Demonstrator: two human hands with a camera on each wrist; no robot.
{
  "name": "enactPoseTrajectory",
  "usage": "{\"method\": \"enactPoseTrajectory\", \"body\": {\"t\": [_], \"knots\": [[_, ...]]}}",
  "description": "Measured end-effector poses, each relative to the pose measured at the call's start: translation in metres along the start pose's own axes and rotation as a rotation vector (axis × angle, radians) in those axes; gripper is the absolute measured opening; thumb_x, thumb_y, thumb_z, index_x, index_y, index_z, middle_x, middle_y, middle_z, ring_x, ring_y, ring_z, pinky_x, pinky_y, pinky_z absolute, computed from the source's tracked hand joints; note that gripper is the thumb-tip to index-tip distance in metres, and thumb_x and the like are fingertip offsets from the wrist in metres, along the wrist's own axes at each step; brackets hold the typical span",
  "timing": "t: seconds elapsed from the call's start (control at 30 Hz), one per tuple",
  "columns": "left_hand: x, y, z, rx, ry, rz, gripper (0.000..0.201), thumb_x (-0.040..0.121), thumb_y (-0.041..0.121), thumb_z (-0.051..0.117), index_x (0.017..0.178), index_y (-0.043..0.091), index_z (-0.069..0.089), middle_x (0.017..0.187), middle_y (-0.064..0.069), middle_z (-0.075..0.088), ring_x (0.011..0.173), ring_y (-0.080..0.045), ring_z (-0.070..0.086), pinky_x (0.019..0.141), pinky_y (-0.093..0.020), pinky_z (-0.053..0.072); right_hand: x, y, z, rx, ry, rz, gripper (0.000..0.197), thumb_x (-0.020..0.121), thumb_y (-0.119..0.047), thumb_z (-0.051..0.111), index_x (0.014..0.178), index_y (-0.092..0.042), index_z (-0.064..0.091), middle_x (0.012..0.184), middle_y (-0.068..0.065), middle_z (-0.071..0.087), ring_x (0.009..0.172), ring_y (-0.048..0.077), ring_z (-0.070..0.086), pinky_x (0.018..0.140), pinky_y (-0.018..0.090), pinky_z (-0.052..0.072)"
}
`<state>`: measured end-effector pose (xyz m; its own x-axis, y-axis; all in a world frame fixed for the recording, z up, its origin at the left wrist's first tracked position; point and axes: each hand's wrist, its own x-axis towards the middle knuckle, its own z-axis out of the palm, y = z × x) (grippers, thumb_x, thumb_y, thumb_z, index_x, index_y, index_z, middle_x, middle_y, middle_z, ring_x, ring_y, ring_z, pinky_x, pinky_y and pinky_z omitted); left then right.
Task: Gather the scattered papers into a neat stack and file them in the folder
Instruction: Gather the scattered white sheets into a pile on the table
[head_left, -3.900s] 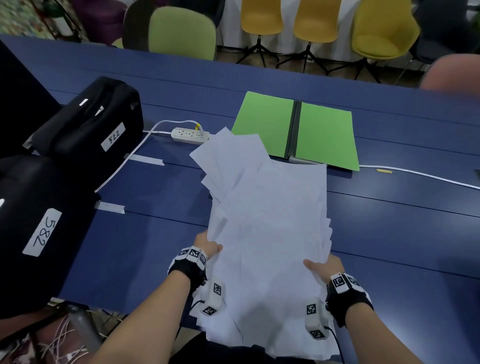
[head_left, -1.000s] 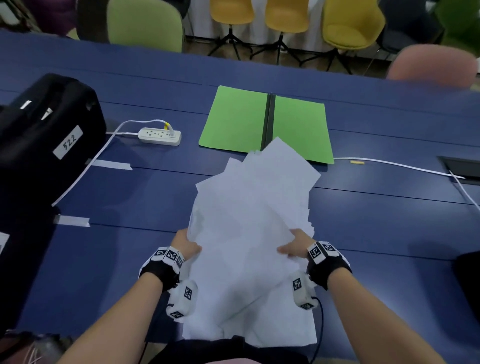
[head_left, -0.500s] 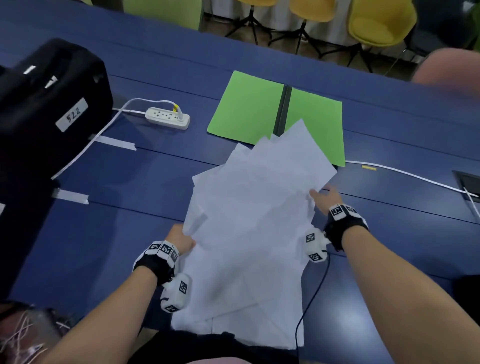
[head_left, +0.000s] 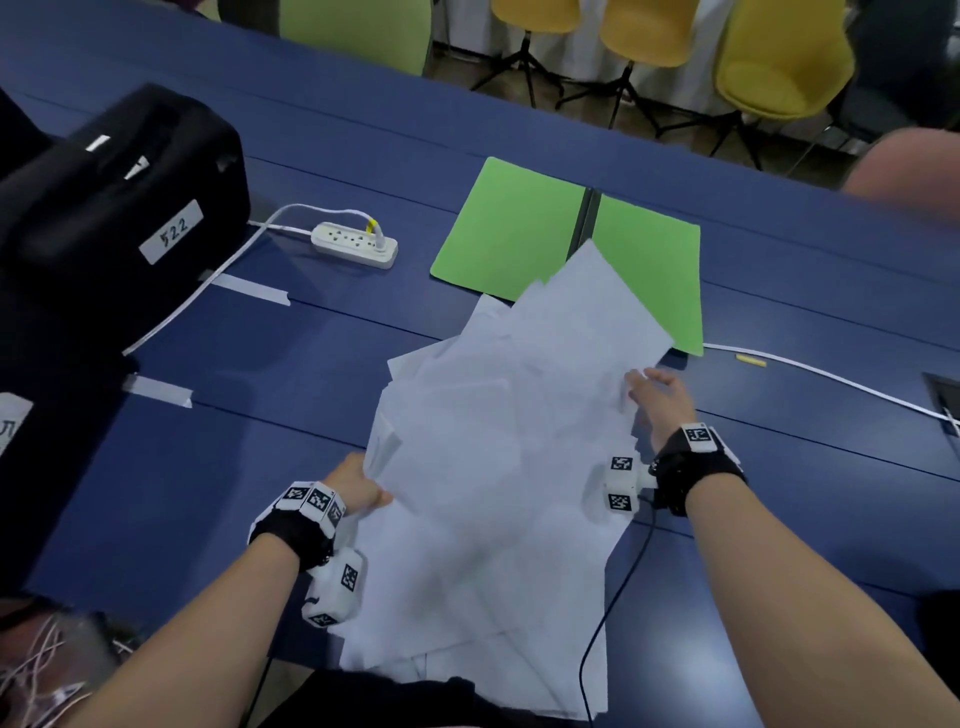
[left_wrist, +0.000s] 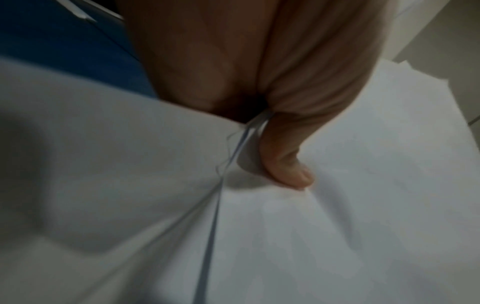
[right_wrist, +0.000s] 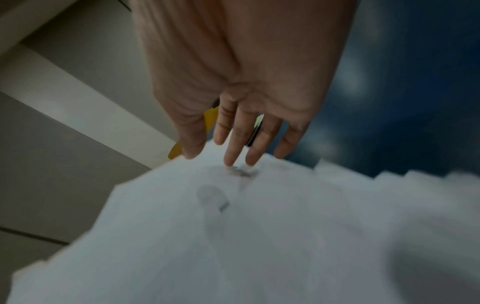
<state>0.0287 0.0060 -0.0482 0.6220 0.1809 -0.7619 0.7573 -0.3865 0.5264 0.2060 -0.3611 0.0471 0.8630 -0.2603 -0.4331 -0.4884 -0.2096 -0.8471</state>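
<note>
Head view: papers (head_left: 498, 441) between hands (fanned)

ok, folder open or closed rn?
Open. The green folder lies flat on the blue table, both covers spread either side of its dark spine, nothing filed; the papers only overlap its near edge.

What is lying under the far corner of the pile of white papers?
The far corner of the papers overlaps the near edge of the open green folder, across its dark spine. Elsewhere the blue table shows around them; anything beneath the pile is hidden.
</note>
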Motion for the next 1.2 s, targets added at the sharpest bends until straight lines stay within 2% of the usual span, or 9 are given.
{"method": "enactPoseTrajectory", "body": {"t": [0.1,0.2,0.37,0.6,0.77,0.9,1.0,1.1,1.2], "knots": [[0.021,-0.017,0.001,-0.004,-0.031,0.031,0.081,0.04,0.037,0.072,0.115,0.011,0.056,0.108,-0.007,0.068,0.101,-0.025,0.064,0.095,-0.045,0.051,-0.012,0.0,0.01,0.118,0.071,0.01,0.053,0.085,-0.041,0.065,0.128,-0.024,0.041,0.092,0.004,0.055,0.06,0.012,0.049,0.053,0.023,0.039],[-0.006,0.001,-0.003,-0.012,-0.027,0.07,0.07,0.047,0.031,0.073,0.113,0.012,0.058,0.104,-0.005,0.07,0.1,-0.024,0.065,0.096,-0.044,0.051,-0.01,-0.002,0.004,0.295,0.169,0.058,0.073,0.075,-0.049,0.069,0.137,-0.026,0.038,0.079,-0.004,0.049,0.053,0.013,0.041,0.057,0.024,0.042],[-0.054,0.031,-0.006,-0.053,-0.033,0.132,0.053,0.073,0.007,0.071,0.122,0.013,0.054,0.115,-0.003,0.065,0.11,-0.023,0.06,0.101,-0.037,0.045,-0.01,-0.007,-0.012,0.408,0.197,0.003,0.014,0.081,-0.031,0.069,0.079,-0.022,0.059,0.073,0.003,0.056,0.053,0.015,0.043,0.054,0.026,0.037],[-0.041,0.029,0.007,-0.211,0.097,0.059,0.028,0.08,0.01,0.07,0.107,0.004,0.063,0.104,-0.009,0.066,0.1,-0.026,0.064,0.088,-0.031,0.049,-0.032,-0.003,-0.038,0.115,0.611,-0.116,0.045,0.092,-0.019,0.049,0.053,-0.016,0.027,0.053,0.002,0.028,0.046,0.011,0.027,0.052,0.025,0.022],[-0.035,0.031,0.019,-0.272,0.269,0.024,0.018,0.079,0.01,0.07,0.096,0.007,0.067,0.097,-0.008,0.067,0.087,-0.022,0.061,0.082,-0.028,0.048,-0.061,-0.021,-0.028,0.107,0.495,-0.332,0.019,0.095,-0.016,0.049,0.089,-0.004,0.063,0.077,0.007,0.055,0.072,0.014,0.051,0.066,0.022,0.039],[-0.035,0.04,0.026,-0.202,0.39,0.081,0.016,0.079,0.024,0.064,0.092,0.013,0.064,0.088,-0.001,0.067,0.081,-0.023,0.062,0.077,-0.027,0.048,-0.09,-0.061,-0.015,0.345,0.343,-0.418,0.024,0.094,-0.013,0.053,0.07,-0.016,0.052,0.05,-0.013,0.055,0.041,-0.006,0.046,0.048,0.015,0.042],[-0.035,0.042,0.027,-0.261,0.381,0.124,0.018,0.08,0.026,0.064,0.093,0.013,0.067,0.085,-0.003,0.069,0.079,-0.024,0.064,0.077,-0.029,0.051,-0.103,-0.084,-0.019,0.424,0.292,-0.512,0.017,0.093,-0.012,0.054,0.077,-0.015,0.06,0.051,-0.019,0.062,0.048,-0.005,0.052,0.053,0.014,0.045],[-0.036,0.038,0.019,-0.285,0.294,0.157,0.015,0.086,0.019,0.062,0.096,0.01,0.066,0.093,-0.007,0.066,0.089,-0.025,0.062,0.087,-0.036,0.05,-0.101,-0.067,-0.019,0.375,0.258,-0.467,0.013,0.093,-0.014,0.055,0.093,-0.006,0.066,0.062,-0.016,0.068,0.057,-0.003,0.057,0.06,0.016,0.049],[-0.038,0.03,0.011,-0.185,0.229,0.179,0.019,0.09,0.008,0.055,0.104,0.0,0.062,0.099,-0.007,0.06,0.094,-0.023,0.057,0.084,-0.031,0.044,-0.103,-0.027,-0.014,0.299,0.402,-0.344,0.024,0.093,-0.02,0.055,0.076,-0.002,0.058,0.058,-0.004,0.05,0.044,-0.005,0.04,0.054,0.021,0.038]]}}
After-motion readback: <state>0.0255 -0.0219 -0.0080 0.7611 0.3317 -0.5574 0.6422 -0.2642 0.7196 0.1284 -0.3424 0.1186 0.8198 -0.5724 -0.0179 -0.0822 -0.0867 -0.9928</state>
